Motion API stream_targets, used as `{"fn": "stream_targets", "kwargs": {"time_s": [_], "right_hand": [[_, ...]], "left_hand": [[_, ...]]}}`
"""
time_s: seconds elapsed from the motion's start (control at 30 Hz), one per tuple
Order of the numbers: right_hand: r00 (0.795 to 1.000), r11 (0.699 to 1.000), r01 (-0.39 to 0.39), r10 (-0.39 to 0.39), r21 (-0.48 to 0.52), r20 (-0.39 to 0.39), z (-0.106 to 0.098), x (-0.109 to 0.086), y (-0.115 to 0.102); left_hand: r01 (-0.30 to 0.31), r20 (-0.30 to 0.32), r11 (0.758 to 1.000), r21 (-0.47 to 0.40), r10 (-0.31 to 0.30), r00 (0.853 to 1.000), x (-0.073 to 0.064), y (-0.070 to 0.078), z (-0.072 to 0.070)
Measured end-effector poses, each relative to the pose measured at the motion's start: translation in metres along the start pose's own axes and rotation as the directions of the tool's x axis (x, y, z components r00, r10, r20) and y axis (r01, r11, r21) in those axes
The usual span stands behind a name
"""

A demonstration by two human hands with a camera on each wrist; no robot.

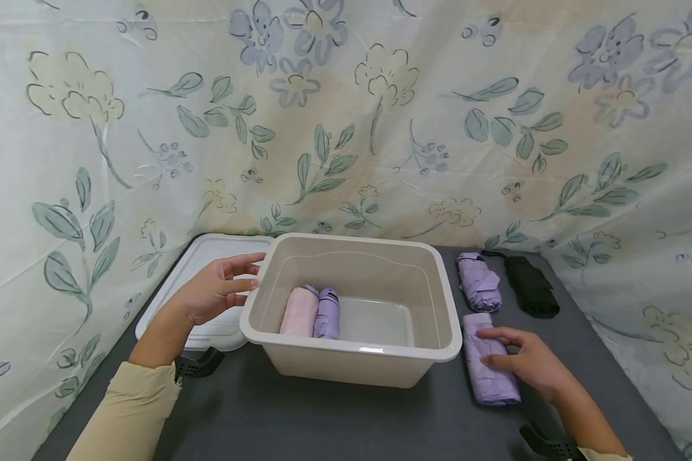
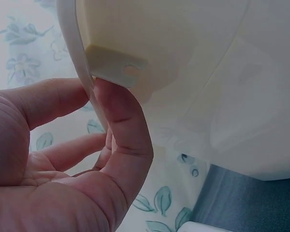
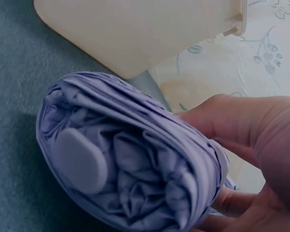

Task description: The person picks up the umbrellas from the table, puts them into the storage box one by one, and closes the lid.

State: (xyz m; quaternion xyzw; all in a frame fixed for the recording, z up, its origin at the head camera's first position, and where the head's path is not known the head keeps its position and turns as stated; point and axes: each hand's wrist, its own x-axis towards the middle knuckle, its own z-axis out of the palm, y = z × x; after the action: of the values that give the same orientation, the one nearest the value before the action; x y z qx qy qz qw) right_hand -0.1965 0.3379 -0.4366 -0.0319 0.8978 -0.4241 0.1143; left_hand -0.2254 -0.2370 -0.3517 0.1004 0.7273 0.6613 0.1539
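Observation:
A cream plastic storage bin [image 1: 357, 358] stands in the middle of the table. At its left end my left hand [image 1: 222, 288] pinches the rim, thumb and fingers on either side of it, as the left wrist view shows up close. Inside the bin, a pink folded umbrella [image 1: 300, 312] and a lilac one [image 1: 327, 314] lie side by side toward the left. My right hand [image 1: 525, 362] grips another lilac folded umbrella [image 1: 493, 384] just right of the bin. In the right wrist view, the pleated cloth and pale handle end of that umbrella [image 3: 130, 159] face the camera.
Behind the held umbrella lies a further lilac folded umbrella [image 1: 478, 282], with a black folded umbrella [image 1: 530, 288] beside it. A white lid [image 1: 207, 336] rests on the dark table [image 1: 323, 416] left of the bin. A floral curtain [image 1: 346, 128] hangs close around the back and sides.

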Motion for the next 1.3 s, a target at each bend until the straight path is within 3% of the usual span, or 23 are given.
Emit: {"fn": "stream_targets", "kwargs": {"time_s": [0.27,0.6,0.83,1.3], "right_hand": [[0.996,0.972,-0.091,0.091,0.218,0.014,-0.003,0.000,-0.011],[1.000,0.954,0.016,-0.009,0.301,-0.024,-0.012,-0.001,-0.037],[0.999,0.899,0.040,-0.040,0.436,-0.011,-0.025,-0.005,-0.053],[0.990,0.851,0.128,-0.139,0.509,-0.018,-0.044,-0.007,-0.088]], "left_hand": [[0.007,0.008,1.000,0.000,-0.008,1.000,-0.001,0.003,0.001],[0.005,0.006,1.000,-0.004,-0.005,1.000,-0.001,0.002,-0.001],[0.004,0.003,1.000,-0.002,-0.004,1.000,-0.002,0.000,0.000],[0.007,0.001,1.000,-0.010,-0.007,1.000,0.000,0.000,-0.001]]}}
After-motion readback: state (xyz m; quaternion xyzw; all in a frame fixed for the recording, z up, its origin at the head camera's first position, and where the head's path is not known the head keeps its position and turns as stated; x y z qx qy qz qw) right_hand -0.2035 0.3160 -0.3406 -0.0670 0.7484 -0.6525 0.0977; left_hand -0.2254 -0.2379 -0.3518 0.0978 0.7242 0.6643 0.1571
